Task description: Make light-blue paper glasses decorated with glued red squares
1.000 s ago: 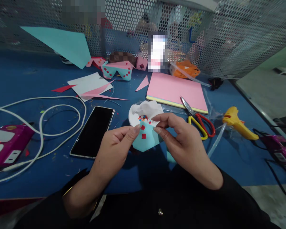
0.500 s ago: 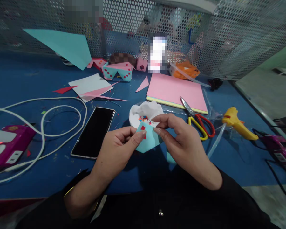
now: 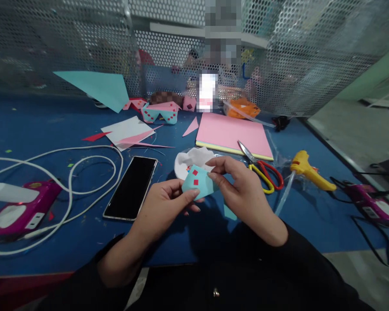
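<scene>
Both hands hold a small folded teal paper piece (image 3: pixel 199 184) with red squares stuck on it, just above the blue table (image 3: pixel 35 125). My left hand (image 3: pixel 165 207) pinches its lower left edge with curled fingers. My right hand (image 3: pixel 243 190) grips its right side between thumb and fingers. Right behind the piece lies a crumpled white tissue (image 3: pixel 194 159) holding tiny red and blue paper bits.
A black phone (image 3: pixel 131 186) lies left of the hands, beside looping white cables (image 3: pixel 84 181). Red-and-yellow scissors (image 3: pixel 262 166), a yellow glue gun (image 3: pixel 307 170) and a pink paper stack (image 3: pixel 235 134) are at right. Magenta power strips (image 3: pixel 16 211) flank both sides; paper crafts (image 3: pixel 160 111) sit before a mesh wall.
The teal piece has been turned and lifted slightly between the hands; my left fingers slid under its lower edge. The camera tilted up, shifting the table scene lower in view.
</scene>
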A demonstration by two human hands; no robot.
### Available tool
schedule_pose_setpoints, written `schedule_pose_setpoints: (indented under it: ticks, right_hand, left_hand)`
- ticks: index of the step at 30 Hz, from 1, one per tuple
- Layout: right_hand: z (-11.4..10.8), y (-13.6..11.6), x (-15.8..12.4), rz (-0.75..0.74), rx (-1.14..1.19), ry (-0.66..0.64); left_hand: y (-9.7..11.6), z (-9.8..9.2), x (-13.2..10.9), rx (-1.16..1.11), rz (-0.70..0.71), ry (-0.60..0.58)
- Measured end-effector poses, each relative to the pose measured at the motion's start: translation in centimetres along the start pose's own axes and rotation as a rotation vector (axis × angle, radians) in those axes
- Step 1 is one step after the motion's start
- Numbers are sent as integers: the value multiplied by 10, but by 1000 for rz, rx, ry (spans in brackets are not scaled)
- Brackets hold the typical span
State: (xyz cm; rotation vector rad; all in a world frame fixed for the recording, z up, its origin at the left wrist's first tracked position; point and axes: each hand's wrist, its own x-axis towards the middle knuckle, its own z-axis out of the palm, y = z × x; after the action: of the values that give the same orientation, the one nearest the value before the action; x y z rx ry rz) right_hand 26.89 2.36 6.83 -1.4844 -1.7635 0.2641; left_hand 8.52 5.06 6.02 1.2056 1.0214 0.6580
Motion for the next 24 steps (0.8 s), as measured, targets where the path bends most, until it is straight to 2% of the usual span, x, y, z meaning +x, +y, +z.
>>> schedule_pose_setpoints:
  ticks: [3, 6, 8, 10, 12, 13, 14, 16, 18, 20, 24]
  right_hand:
    - [0, -1, 1, -22, -15, -2]
    - [-12, -6, 0, -90, -60, 60]
    - [-31, -6, -3, -121, -148, 156]
    - [-59, 4, -6, -85, -272, 280]
    - [-91, 29, -11, 30, -429, 386]
    - [-108, 46, -13, 105, -510, 395]
    - [-123, 65, -16, 175, -575, 378]
    - [-147, 101, -22, 269, -664, 211]
    - [-160, 128, -28, 287, -671, 145]
    - [-162, 141, -34, 279, -649, 85]
    - [-155, 142, -44, 248, -579, 55]
  left_hand:
    - [0, -1, 1, 13, 1, 3]
    - [1, -1, 1, -13, -2, 61]
    - [1, -1, 2, -41, 12, 95]
    - [1, -2, 3, -62, 36, 128]
    - [1, -3, 3, -81, 56, 169]
    - [1, -3, 4, -93, 61, 188]
    - [1, -3, 4, -110, 63, 203]
    - [1, -3, 4, -156, 63, 219]
    - [2, -3, 4, -205, 55, 222]
    - [2, -3, 5, -245, 47, 223]
    - [5, -3, 5, -284, 35, 237]
